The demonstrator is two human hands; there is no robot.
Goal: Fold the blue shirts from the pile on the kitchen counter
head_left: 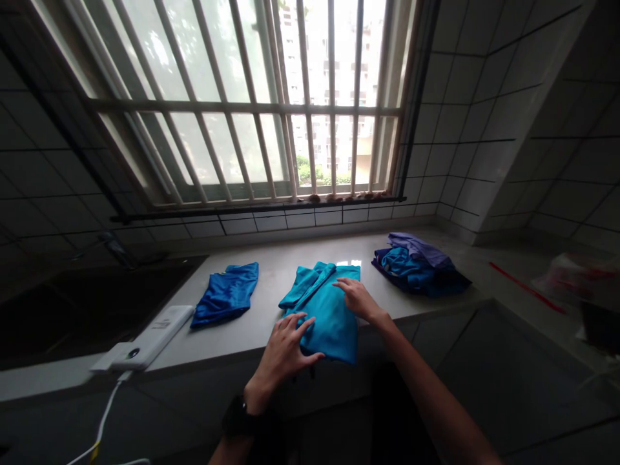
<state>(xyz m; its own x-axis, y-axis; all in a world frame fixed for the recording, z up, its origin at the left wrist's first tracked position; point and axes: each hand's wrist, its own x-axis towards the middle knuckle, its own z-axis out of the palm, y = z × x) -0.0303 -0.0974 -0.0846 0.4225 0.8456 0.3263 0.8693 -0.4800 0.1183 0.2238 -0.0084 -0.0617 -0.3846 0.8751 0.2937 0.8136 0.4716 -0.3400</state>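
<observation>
The left hand [285,354] sits nearer, palm down, its fingers spread wide and slightly curved. The right hand [358,300] lies farther forward, palm down, fingers loosely together and pointing left. Both are open; the bare right forearm [431,394] angles in from lower right.

teal shirt [329,316]: smooth synthetic cloth | countertop [271,290]: smooth matt stone | wall tiles [465,129]: glossy ceramic | power bank [155,336]: white plastic

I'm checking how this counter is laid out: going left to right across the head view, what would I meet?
Dark sink, white power bank, folded royal-blue garment, teal garment, heap of blue and purple clothes, red strip.
</observation>
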